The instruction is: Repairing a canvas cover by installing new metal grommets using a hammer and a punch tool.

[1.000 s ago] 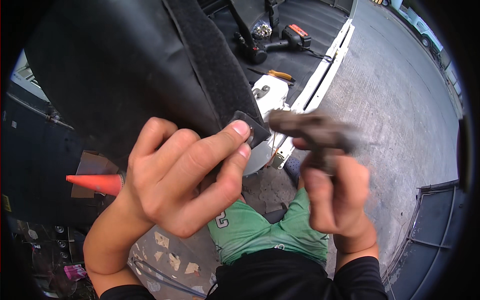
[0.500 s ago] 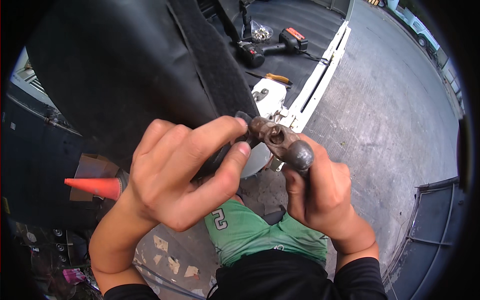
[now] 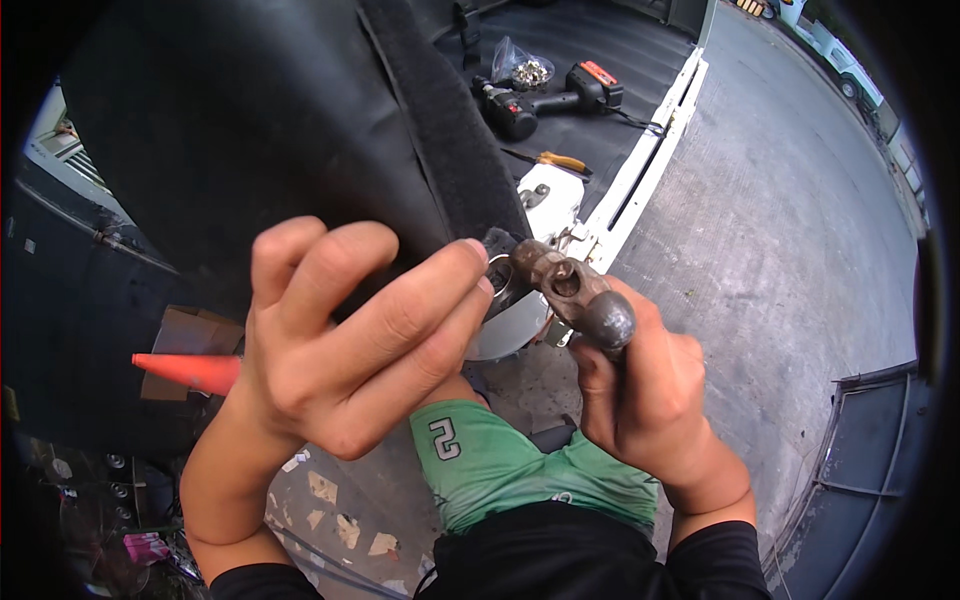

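My right hand (image 3: 650,390) is wrapped round the handle of a ball-peen hammer (image 3: 568,288), its worn metal head tilted up, with the rounded end toward me. The flat end is beside a small metal ring (image 3: 500,270) at the lower corner of a large black sheet (image 3: 250,130). My left hand (image 3: 360,340) is closed, thumb and index fingertips together at the ring's left side; what they pinch is hidden. A fuzzy dark strip (image 3: 465,150) runs down the sheet's edge. Below the ring, a pale rounded surface (image 3: 500,335) shows.
On the black ribbed truck bed (image 3: 620,60) lie a cordless drill (image 3: 560,100), a bag of small metal parts (image 3: 528,72) and yellow-handled pliers (image 3: 560,160). The bed's white edge (image 3: 640,170) runs along the right. An orange cone (image 3: 190,372) and a cardboard box (image 3: 180,330) are at left.
My left thumb and index finger have drawn together, and its other fingers have lifted. The metal ring shows more clearly now. The hammer has shifted slightly right and down.
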Demonstrator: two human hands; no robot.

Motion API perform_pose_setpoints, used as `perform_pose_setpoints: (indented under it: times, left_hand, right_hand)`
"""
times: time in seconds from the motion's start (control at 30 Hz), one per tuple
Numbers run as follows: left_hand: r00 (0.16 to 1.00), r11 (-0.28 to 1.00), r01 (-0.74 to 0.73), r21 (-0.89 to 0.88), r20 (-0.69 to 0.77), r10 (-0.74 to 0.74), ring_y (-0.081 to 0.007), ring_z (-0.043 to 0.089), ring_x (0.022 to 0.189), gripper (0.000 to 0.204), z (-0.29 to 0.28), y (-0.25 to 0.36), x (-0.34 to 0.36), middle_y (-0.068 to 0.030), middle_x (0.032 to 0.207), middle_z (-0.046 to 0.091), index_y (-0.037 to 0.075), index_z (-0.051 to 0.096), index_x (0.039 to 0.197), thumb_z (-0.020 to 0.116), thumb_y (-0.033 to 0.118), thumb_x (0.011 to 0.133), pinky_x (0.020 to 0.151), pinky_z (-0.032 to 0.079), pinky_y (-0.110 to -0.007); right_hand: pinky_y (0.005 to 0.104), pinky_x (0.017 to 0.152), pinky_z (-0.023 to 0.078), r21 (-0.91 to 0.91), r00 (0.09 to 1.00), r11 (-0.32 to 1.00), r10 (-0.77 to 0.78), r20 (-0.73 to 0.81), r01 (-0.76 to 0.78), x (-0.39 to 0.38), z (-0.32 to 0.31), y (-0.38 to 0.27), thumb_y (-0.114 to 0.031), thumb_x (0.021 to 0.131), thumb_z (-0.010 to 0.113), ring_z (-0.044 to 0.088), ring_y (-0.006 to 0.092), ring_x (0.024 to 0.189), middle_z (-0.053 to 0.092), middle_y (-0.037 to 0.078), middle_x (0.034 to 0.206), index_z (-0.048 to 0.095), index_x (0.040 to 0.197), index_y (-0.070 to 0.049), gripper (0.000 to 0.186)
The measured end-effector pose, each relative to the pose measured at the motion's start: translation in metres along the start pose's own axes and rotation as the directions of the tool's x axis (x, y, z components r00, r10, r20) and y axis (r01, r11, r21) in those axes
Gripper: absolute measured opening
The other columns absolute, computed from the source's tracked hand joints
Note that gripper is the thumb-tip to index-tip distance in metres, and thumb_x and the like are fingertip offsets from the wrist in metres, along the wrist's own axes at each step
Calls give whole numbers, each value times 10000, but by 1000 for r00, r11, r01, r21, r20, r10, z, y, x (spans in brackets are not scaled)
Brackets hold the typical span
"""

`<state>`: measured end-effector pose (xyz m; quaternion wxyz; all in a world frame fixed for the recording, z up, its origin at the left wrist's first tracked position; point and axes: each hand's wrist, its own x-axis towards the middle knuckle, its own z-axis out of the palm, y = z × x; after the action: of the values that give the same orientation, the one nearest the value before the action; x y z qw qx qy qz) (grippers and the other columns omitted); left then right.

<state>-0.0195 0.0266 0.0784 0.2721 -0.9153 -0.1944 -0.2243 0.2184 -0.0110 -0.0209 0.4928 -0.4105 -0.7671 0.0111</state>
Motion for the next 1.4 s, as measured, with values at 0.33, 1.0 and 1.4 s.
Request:
perform_pose_setpoints:
  times: [0.33,1.0,1.4]
  left_hand:
    - [994,991,92,-95,-49,-97,-267,560,898,276,2,-3,0,-29,1072,783,90,795,995,810,187,737,840,400,-395]
    - [932,904,340,-258,218,-288,-223,642,773,338,-14,7,42,-81,937,633,27,763,997,768,-82,677,645,480,-325]
    - [932,881,364,-301,118,-344,-126,565,669,271,-7,12,41,-59,921,659,28,767,956,760,-86,711,541,383,-252]
  right_hand:
    - [342,514,360,114,992,988,-110,60,103,-19,-3,-4,-74,710,806,651,195,592,708,131,858,603,1257,124,616]
    - [328,590,577,451,978,893,97,-186,-2,-51,24,0,-7,930,704,727,232,646,744,194,949,611,1234,145,352]
    - [270,597,478,482,964,876,126,-232,1,-36,73,7,-39,1032,573,591,147,624,677,100,839,572,1309,132,325]
